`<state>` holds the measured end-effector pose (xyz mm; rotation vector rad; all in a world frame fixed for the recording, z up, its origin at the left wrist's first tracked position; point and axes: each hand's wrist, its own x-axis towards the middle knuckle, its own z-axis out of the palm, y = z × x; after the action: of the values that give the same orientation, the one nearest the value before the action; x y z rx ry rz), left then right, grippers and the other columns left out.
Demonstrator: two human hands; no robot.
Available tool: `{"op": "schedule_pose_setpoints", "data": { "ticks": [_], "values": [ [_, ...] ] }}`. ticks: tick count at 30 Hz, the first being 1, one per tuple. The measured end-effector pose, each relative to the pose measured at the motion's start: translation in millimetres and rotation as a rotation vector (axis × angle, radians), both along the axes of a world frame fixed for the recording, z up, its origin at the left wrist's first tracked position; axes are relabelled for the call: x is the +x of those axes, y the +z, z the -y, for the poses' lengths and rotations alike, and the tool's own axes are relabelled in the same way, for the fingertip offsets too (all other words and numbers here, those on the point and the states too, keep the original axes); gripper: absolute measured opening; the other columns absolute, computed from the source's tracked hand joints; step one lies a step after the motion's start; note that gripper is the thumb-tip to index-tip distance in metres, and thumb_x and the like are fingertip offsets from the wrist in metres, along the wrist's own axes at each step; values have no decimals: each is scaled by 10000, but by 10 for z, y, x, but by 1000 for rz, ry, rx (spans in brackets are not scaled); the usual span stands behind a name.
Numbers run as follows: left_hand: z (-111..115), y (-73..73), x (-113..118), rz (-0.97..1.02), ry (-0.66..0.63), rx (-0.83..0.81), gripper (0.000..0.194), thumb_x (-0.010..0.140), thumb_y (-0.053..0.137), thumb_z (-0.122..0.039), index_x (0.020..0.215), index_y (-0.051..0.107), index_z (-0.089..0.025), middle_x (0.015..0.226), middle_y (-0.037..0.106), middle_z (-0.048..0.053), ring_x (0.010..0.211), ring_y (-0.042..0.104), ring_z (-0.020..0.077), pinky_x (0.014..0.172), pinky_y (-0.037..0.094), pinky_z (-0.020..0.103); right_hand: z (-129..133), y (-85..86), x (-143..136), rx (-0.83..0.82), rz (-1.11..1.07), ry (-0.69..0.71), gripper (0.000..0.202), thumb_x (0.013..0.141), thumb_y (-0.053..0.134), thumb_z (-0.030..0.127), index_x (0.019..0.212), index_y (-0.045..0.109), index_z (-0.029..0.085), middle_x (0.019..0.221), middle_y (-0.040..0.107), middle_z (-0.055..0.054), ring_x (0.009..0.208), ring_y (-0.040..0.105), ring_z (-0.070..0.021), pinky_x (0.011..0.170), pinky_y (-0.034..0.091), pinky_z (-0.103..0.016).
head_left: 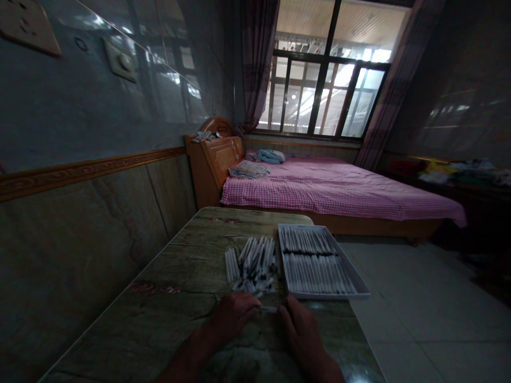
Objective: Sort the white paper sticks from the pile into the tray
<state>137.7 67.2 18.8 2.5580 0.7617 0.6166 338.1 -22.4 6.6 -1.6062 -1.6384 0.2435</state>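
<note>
My left hand [235, 311] and my right hand [298, 324] face each other low over the near part of the table. A slim, whitish pen [269, 309] stretches between them, its two ends pinched in my closed fingers. The fingertips hide both ends of it. Just beyond my hands lies a loose pile of clear and white pen pieces [257, 258], some with dark tips, with small caps [247, 285] scattered at its near side. To the right, a white tray [361, 287] holds two rows of pens [315, 271] laid side by side.
The wood-patterned table [167, 319] runs along a tiled wall [120, 229] on the left. The tray's right side reaches past the table edge above the tiled floor [415, 303]. Behind stand a bed with a pink checked sheet [331, 186] and a window [315, 96].
</note>
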Motion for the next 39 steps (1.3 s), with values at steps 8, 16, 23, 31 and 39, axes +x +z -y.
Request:
{"op": "schedule_pose_setpoints", "data": {
  "ticks": [8, 16, 23, 31, 39],
  "values": [
    [-13, -33, -2, -5, -15, 72, 210, 936, 476, -265, 926, 679, -212, 842, 712, 34, 801, 665, 172, 709, 468, 261, 6, -4, 8, -32, 41, 35, 407, 989, 314, 400, 711, 557, 228, 640, 626, -8, 574, 578, -134, 553, 357, -227],
    [-15, -52, 7, -55, -60, 125, 180, 921, 508, -247, 928, 684, -212, 842, 726, 22, 788, 672, 167, 701, 452, 254, -13, -45, 23, -25, 107, 27, 493, 1003, 250, 445, 674, 539, 219, 590, 590, -5, 540, 559, -121, 537, 320, -231],
    [-14, -1, -5, -58, -29, 41, 163, 912, 526, -228, 945, 682, -197, 886, 739, 30, 846, 688, 177, 739, 462, 253, 15, -16, 1, -87, 161, 33, 450, 1004, 276, 416, 722, 557, 207, 658, 635, -22, 607, 606, -137, 567, 332, -236],
    [0, 14, -9, -28, -23, 116, 145, 896, 541, -211, 935, 679, -195, 856, 732, 41, 806, 682, 184, 715, 465, 262, 9, -14, -1, -171, 192, 55, 456, 1002, 252, 287, 729, 609, 211, 667, 664, -41, 600, 616, -151, 564, 332, -251],
    [-2, -40, -7, -34, -37, 155, 129, 895, 553, -224, 938, 673, -204, 835, 724, 34, 786, 681, 189, 700, 464, 269, 8, -45, 8, -75, 137, 62, 429, 999, 279, 372, 731, 576, 218, 664, 641, -27, 609, 609, -142, 586, 373, -228]
  ]
}}
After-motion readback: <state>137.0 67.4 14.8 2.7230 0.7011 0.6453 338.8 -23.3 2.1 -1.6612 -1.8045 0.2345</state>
